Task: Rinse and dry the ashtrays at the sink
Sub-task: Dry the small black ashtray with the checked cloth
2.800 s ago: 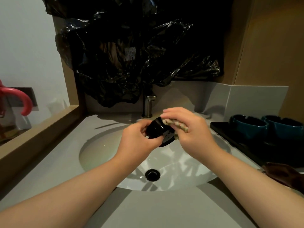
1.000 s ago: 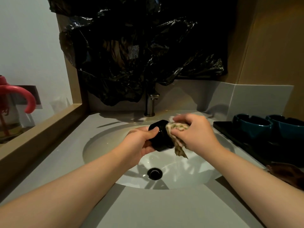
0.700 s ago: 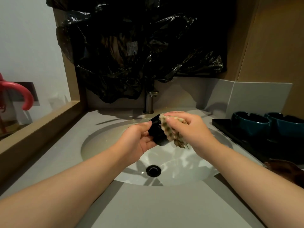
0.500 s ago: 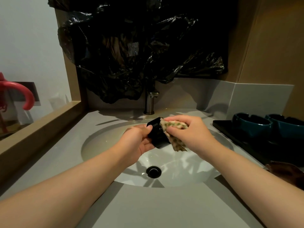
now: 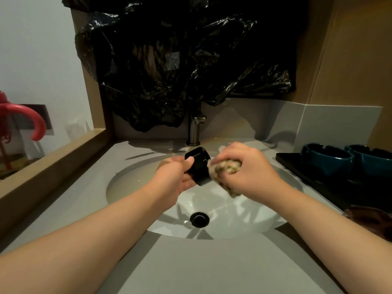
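Above the white sink, the left hand grips a black ashtray which is tilted on its side, with the thumb on its edge and the fingers curled under it. Just beside it, the right hand has its fingers closed around a crumpled patterned cloth, and this cloth touches the right side of the ashtray. On the table at the right, two blue ashtrays stand side by side on a black tray, and a metal faucet stands behind the sink under a black plastic bag.
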Motion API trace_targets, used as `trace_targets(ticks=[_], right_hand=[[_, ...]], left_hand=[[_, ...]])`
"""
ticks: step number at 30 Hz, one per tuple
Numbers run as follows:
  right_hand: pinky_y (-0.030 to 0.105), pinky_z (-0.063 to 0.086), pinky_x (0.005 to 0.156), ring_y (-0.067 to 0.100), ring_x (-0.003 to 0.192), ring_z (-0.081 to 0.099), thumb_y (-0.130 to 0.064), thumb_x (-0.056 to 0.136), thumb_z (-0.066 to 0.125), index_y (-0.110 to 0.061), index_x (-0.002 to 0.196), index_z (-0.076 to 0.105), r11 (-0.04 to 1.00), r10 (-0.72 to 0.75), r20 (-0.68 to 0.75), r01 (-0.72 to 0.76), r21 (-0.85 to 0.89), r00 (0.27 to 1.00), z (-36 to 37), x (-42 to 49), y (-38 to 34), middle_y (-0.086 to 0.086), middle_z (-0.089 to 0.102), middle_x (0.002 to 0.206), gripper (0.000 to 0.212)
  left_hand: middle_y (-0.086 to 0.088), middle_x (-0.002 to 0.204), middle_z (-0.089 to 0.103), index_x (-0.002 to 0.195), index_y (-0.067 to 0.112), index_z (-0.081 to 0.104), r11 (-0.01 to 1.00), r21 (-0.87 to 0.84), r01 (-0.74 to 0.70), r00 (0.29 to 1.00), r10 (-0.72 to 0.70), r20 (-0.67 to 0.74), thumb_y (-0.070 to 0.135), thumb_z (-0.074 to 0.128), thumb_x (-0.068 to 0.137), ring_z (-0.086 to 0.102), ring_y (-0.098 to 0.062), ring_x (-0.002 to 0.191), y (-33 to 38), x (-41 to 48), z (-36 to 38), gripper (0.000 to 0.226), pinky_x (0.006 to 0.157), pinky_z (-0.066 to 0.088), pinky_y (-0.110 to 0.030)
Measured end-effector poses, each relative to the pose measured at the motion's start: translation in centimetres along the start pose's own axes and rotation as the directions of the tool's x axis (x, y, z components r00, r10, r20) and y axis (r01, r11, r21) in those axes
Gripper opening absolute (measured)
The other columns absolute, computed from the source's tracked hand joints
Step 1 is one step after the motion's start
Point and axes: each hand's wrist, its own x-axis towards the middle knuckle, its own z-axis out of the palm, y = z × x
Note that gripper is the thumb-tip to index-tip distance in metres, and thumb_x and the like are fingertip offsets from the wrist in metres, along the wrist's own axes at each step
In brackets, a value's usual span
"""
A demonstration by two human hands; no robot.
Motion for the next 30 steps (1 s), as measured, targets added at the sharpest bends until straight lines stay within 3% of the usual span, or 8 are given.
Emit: trace_targets(ticks=[2, 6, 10, 16, 19, 22, 26, 30], right_hand=[[0.006, 0.043, 0.076, -0.002, 0.088, 0.054, -0.004, 0.078, 0.068, -0.021, 0.095, 0.071, 0.999, -0.039, -0.158, 0.037, -0.016, 0.987, -0.1, 0.2, 0.1, -0.007, 0.056, 0.096, 0.024], [0.001, 0.036, 0.074, -0.006, 0.086, 0.05, -0.007, 0.082, 0.068, -0.017, 0.105, 0.069, 0.983, -0.168, -0.072, 0.161, -0.09, 0.983, 0.6, 0.0, -0.2, -0.008, 0.051, 0.098, 0.025], [0.016, 0.044, 0.072, 0.004, 0.087, 0.053, 0.004, 0.079, 0.063, -0.019, 0.094, 0.072, 0.976, -0.161, 0.092, 0.173, -0.135, 0.983, 0.1, -0.4, 0.1, -0.005, 0.053, 0.099, 0.03], [0.013, 0.049, 0.055, 0.005, 0.073, 0.059, 0.008, 0.078, 0.054, -0.02, 0.093, 0.065, 0.958, 0.229, -0.263, -0.17, 0.229, 0.937, -2.3, 0.4, 0.3, -0.005, 0.062, 0.091, 0.034], [0.011, 0.048, 0.063, 0.001, 0.078, 0.058, 0.007, 0.075, 0.058, -0.02, 0.091, 0.068, 0.988, 0.091, -0.286, -0.05, 0.149, 0.954, -2.1, 0.2, -0.2, -0.009, 0.063, 0.089, 0.033], [0.008, 0.043, 0.082, 0.001, 0.094, 0.057, 0.0, 0.073, 0.073, -0.018, 0.095, 0.071, 0.993, -0.104, -0.143, 0.11, 0.033, 0.984, -0.8, -0.1, -0.7, -0.006, 0.062, 0.1, 0.028], [0.007, 0.041, 0.086, 0.002, 0.097, 0.056, -0.009, 0.074, 0.077, -0.019, 0.098, 0.073, 0.995, -0.074, -0.082, 0.08, 0.065, 0.994, -0.1, 0.2, 0.0, -0.005, 0.06, 0.103, 0.026], [0.019, 0.053, 0.069, 0.011, 0.081, 0.061, 0.0, 0.077, 0.072, -0.024, 0.087, 0.072, 0.999, 0.035, -0.096, -0.031, 0.04, 0.995, -0.8, 0.2, 0.8, -0.001, 0.064, 0.093, 0.025]], left_hand=[[-0.025, 0.119, 0.061, 0.129, 0.0, 0.052, 0.998, 0.058, 0.011, 0.999, -0.013, 0.032, 0.01, 0.051, 0.098, 0.059, -0.038, 0.115, -0.4, 0.1, 0.1, 0.033, 0.094, 0.053, -0.045], [-0.001, 0.066, 0.067, 0.094, 0.005, 0.06, 0.999, 0.042, -0.016, 0.991, 0.01, 0.131, 0.009, 0.044, 0.1, 0.065, -0.006, 0.056, -0.5, -0.6, 0.6, 0.017, 0.065, 0.057, -0.026], [-0.016, 0.103, 0.065, 0.123, 0.001, 0.051, 0.957, -0.289, 0.012, 0.993, 0.022, 0.115, 0.007, 0.038, 0.101, 0.065, -0.024, 0.089, 0.6, -0.2, -0.6, 0.026, 0.074, 0.052, -0.035], [-0.018, 0.115, 0.065, 0.123, 0.0, 0.054, 0.95, -0.302, 0.074, 0.976, -0.007, 0.219, 0.007, 0.035, 0.101, 0.063, -0.029, 0.107, 0.8, -0.1, -1.2, 0.03, 0.084, 0.052, -0.04], [-0.017, 0.107, 0.067, 0.119, 0.0, 0.055, 0.962, -0.256, 0.092, 0.973, -0.032, 0.229, 0.005, 0.036, 0.1, 0.064, -0.03, 0.102, 0.3, 0.0, -1.0, 0.028, 0.086, 0.052, -0.042], [-0.02, 0.11, 0.065, 0.121, -0.001, 0.055, 0.969, -0.222, 0.104, 0.964, -0.044, 0.261, 0.004, 0.036, 0.099, 0.064, -0.032, 0.1, -0.1, -0.1, -0.6, 0.03, 0.089, 0.051, -0.046], [-0.019, 0.111, 0.066, 0.118, 0.0, 0.058, 0.972, -0.227, 0.054, 0.951, 0.019, 0.307, 0.007, 0.034, 0.1, 0.065, -0.03, 0.097, 0.0, -0.3, -0.6, 0.03, 0.086, 0.055, -0.041], [-0.016, 0.104, 0.067, 0.113, 0.001, 0.059, 0.975, -0.222, 0.023, 0.962, 0.039, 0.271, 0.005, 0.036, 0.1, 0.066, -0.028, 0.094, -0.1, -0.1, -0.5, 0.027, 0.086, 0.053, -0.042]])
